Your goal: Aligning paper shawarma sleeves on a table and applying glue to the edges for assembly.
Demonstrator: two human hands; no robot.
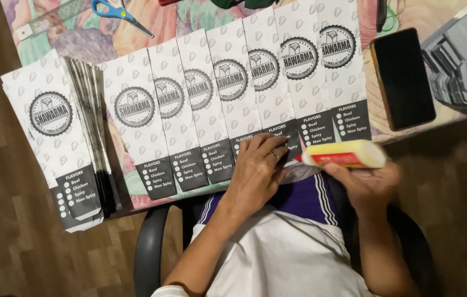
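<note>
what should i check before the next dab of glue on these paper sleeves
1. Glue bottle in the right hand: ok, held sideways, red tip toward the sleeves.
2. Left hand steadying the work: ok, fingers pressed flat on the lower ends of the fanned paper sleeves.
3. Sleeves fanned so each lower edge shows: ok, they overlap in a neat stepped row.
4. Tip actually touching paper: cannot tell, it sits right at the left fingers.
5. Stack of sleeves at the far left: ok, apart from the row.
6. Phone and scissors away from the glue: ok, both lie off the sleeves.
</note>
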